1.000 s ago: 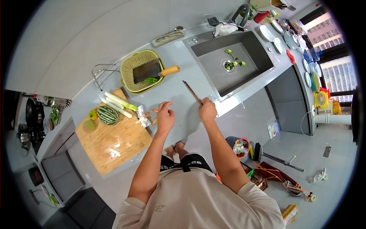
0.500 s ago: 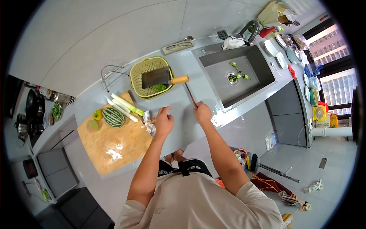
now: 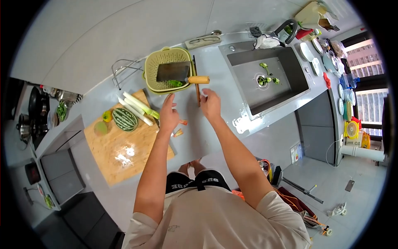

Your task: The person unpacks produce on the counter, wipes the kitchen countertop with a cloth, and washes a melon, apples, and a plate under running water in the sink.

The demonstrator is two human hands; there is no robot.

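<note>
My right hand (image 3: 212, 104) is beside the lower end of a thin brown stick (image 3: 195, 74), which looks like chopsticks and lies on the counter. Its fingers are apart. My left hand (image 3: 168, 116) is between the basket and the cutting board, fingers spread, with nothing seen in it. Small orange-red scraps (image 3: 178, 133) lie beside its wrist. A cleaver (image 3: 174, 72) with a wooden handle rests across a yellow-green draining basket (image 3: 151, 62), beside a green pepper (image 3: 175, 83). On the wooden cutting board (image 3: 124, 162) are a small striped watermelon (image 3: 125, 120) and white-green stalks (image 3: 139, 108).
A sink (image 3: 269, 85) with green scraps stands to the right, under a black faucet (image 3: 290, 31). A wire rack (image 3: 124, 71) is left of the basket. Yellow and pale green produce (image 3: 100, 128) sits on the board's left. Dishes (image 3: 306, 52) line the right counter.
My right hand has let go of the brown stick, now lying straight beside the basket. Both hands moved away from me, the left also leftward. The white crumpled scrap near the board is no longer visible.
</note>
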